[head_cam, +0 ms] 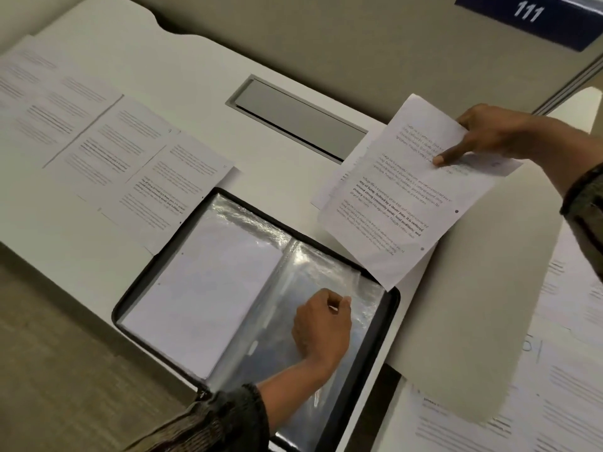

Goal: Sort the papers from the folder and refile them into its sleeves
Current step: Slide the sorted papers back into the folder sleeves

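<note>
A black display folder [137,290] lies open on the white desk, its clear sleeves showing. The left-hand sleeve holds a white sheet [202,288]. My left hand [321,324] rests on the right-hand sleeve [329,265] and pinches its top edge between thumb and fingers. My right hand [483,135] holds a printed sheet [401,197] in the air above the folder's upper right corner, thumb on the printed face. Beneath that sheet another printed page [329,194] lies on the desk.
Several printed pages [107,141] are spread in a row across the desk's left side. More pages [554,386] lie at the right. A grey cable hatch [293,119] sits in the desk behind the folder. A partition with a blue sign reading 111 [528,11] stands beyond.
</note>
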A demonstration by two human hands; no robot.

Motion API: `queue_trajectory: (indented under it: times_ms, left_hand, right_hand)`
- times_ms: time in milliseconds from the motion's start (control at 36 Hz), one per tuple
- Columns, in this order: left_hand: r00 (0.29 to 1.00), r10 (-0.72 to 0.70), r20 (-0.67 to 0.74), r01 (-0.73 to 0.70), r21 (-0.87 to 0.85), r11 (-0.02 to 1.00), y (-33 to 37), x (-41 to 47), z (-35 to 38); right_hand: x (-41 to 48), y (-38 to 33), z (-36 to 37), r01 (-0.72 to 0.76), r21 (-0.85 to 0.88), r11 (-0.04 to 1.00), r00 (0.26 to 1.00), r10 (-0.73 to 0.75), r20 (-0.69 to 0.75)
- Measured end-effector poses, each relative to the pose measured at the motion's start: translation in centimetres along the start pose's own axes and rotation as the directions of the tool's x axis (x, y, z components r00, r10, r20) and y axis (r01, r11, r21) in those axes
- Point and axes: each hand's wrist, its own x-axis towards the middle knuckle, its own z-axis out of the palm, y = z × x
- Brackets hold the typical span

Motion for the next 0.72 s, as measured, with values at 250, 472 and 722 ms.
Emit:
queue_trajectory:
  times_ms: [250, 472, 722]
  left_hand:
    - [0.976, 0.204, -0.077, -0.197, 0.092, 0.976, -1.4, -0.9, -0.4]
    - [0.946, 0.307, -0.103, -0.298, 0.098, 0.95, -1.5, -0.7, -1.0]
    - [0.917, 0.378, -0.123, -0.368, 0.102, 0.924, -1.1, -0.4, -1.4]
  right_hand:
    - [0.9, -0.7, -1.5, -0.022, -0.001, 1.0, 0.993, 0.022, 0.115]
    - [3.4, -1.8, -1.4, 0.006, -0.05, 0.999, 0.978, 0.004, 0.209]
    - [6.2, -3.5, 1.2, 0.024, -0.041, 0.999, 0.959, -0.011, 0.282]
